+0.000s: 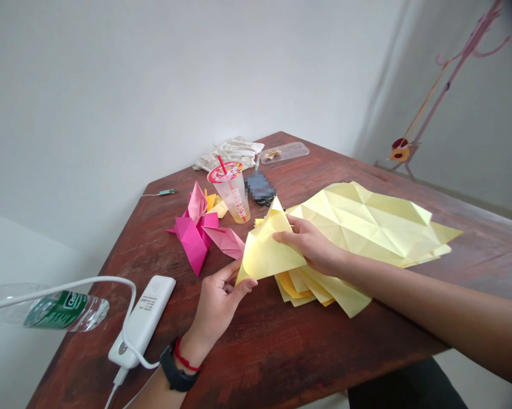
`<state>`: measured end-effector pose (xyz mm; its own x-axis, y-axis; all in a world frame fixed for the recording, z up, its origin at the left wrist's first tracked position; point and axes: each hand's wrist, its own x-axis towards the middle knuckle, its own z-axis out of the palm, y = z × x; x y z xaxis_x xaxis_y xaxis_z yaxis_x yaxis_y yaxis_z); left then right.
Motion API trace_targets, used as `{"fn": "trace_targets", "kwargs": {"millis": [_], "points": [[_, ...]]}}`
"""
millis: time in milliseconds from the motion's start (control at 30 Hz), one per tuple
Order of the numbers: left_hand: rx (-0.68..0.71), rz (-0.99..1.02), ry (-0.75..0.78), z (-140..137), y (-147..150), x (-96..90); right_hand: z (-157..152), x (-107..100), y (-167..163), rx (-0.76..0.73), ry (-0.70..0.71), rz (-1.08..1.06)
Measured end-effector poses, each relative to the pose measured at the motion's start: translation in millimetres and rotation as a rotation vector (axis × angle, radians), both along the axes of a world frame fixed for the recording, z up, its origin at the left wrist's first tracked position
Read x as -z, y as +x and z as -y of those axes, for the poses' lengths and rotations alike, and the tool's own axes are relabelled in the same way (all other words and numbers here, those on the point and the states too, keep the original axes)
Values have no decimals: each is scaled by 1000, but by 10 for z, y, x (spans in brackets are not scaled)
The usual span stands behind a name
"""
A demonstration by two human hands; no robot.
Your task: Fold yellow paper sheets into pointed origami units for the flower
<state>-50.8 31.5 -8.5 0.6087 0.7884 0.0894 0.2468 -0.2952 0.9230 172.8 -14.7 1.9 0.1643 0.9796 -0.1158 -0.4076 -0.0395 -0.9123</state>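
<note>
Between my two hands is a sheet of pale yellow folding paper (270, 250), raised off the table and partly folded to a point at its top. My left hand (224, 298) pinches its lower left corner between thumb and fingers. On its right side my right hand (304, 241) grips it, thumb in front and fingers behind. Behind my right hand and forearm lies a pile of creased yellow paper sheets (362, 218). Pink and magenta folded paper pieces (194, 236) lie to the left, and a light pink one (225, 241) is close behind the held sheet.
On the wooden table (238, 363) stands a plastic cup with a red straw (234, 196), beside a dark phone (259, 187). Farther back are a crumpled cloth (234, 152) and a clear tray (287, 152). A white power bank (142, 321) with cables and a plastic bottle (63, 309) are at left.
</note>
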Motion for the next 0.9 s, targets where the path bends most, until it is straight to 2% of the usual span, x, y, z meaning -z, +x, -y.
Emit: {"fn": "trace_targets", "kwargs": {"millis": [333, 900], "points": [[-53, -4, -120, -38, 3, -25, 5, 7, -8, -56, 46, 8], [-81, -4, -92, -65, -24, -7, 21, 16, -1, -78, 72, 14]]}}
